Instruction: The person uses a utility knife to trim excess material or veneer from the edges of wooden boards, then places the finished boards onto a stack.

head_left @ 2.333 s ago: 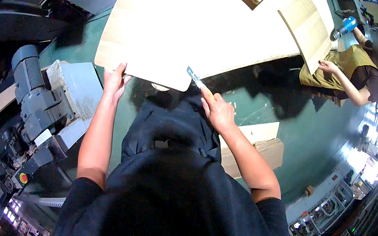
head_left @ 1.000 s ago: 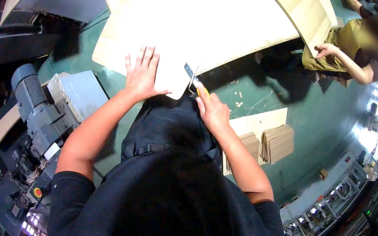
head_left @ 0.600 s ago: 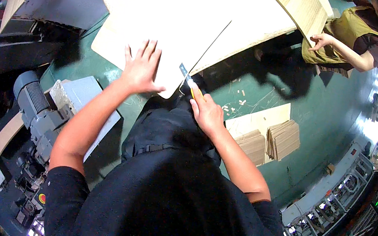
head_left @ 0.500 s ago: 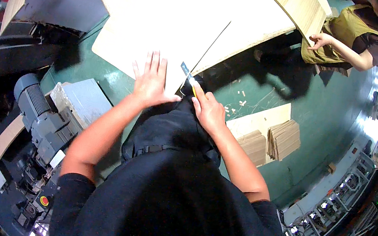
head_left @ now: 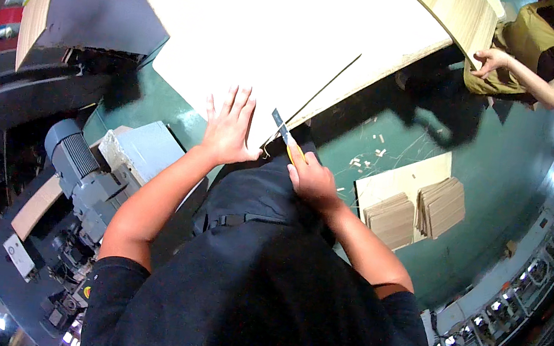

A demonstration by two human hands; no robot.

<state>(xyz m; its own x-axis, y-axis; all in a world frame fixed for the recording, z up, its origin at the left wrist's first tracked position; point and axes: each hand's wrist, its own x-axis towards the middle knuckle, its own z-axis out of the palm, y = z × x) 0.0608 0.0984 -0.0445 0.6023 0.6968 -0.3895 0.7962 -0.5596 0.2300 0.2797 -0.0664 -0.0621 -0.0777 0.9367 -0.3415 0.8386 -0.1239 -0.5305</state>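
Observation:
My left hand [head_left: 228, 132] lies flat with its fingers spread on the near corner of a large pale board [head_left: 239, 30]. In my right hand [head_left: 317, 183] is a utility knife [head_left: 295, 152] with a yellow handle, its fingers closed round it. The long blade points away from me, beside the board's near right edge. A thin dark line [head_left: 334, 76] runs from near the blade out across the pale surface. Close to my left thumb, a thin curled shaving [head_left: 266, 152] hangs at the corner.
At the far right a co-worker's hand [head_left: 491, 63] holds a wood-grain panel [head_left: 455, 15]. Stacks of wood-grain sheets [head_left: 442, 206] sit on a pale panel low at the right, near scraps [head_left: 361, 161] on the green floor. A grey motor [head_left: 72, 148] stands at the left.
The whole view has shifted, with the scene now lower and further right. My right hand and the knife sit slightly nearer my body. My left hand stays flat on the board.

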